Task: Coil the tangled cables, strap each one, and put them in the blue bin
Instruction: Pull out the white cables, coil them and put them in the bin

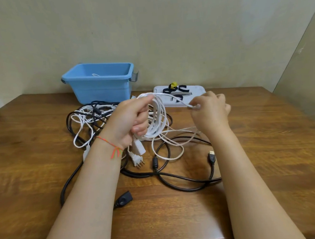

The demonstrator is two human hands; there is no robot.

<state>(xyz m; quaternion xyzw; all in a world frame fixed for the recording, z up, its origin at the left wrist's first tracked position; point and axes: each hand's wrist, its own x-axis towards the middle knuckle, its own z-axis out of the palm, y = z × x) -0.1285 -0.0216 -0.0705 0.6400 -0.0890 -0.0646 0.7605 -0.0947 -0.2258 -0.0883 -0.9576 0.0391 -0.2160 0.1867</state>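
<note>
One white cable inside blue bin.

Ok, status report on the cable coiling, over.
Left hand grips white flat cable coil; right hand pinches its end. Blue plastic bin behind, not yet loaded with it. Black cables tangled underneath.

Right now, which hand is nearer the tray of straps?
Right. The right hand pinches the cable end just in front of the strap tray; the left hand grips the white coil farther left.
</note>
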